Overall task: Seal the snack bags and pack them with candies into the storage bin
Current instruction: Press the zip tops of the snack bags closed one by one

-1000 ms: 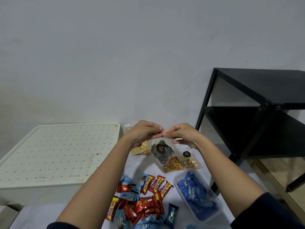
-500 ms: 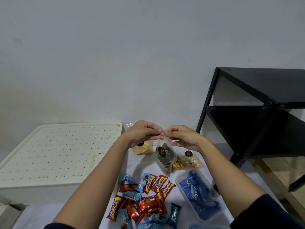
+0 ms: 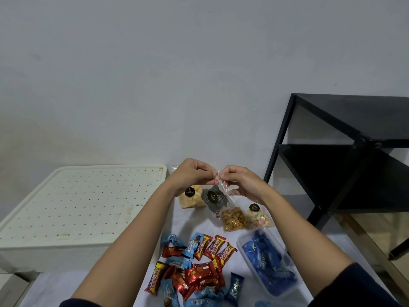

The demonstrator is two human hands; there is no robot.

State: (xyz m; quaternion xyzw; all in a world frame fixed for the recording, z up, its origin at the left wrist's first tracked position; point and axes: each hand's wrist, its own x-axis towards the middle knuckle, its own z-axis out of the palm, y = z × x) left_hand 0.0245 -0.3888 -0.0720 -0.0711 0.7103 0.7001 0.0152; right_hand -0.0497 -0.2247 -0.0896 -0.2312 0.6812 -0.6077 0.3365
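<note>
A clear snack bag of dark striped pieces (image 3: 215, 200) hangs above the table. My left hand (image 3: 194, 175) and my right hand (image 3: 240, 183) both pinch its top edge, fingertips nearly touching. Three more snack bags lie on the white table behind it: yellow chips (image 3: 193, 197), golden nuts (image 3: 234, 219) and pale mixed puffs (image 3: 259, 217). A heap of red and blue wrapped candies (image 3: 194, 269) lies in front. The white storage bin (image 3: 73, 207) with its perforated lid on stands at the left.
A clear plastic tub of blue-wrapped candies (image 3: 269, 261) sits at the front right of the table. A black metal shelf (image 3: 345, 156) stands to the right, against the grey wall. Wooden floor shows below it.
Both hands still pinch the bag's top. The held bag has swung a little to the left and higher, uncovering the nuts bag behind it. The camera has shifted slightly.
</note>
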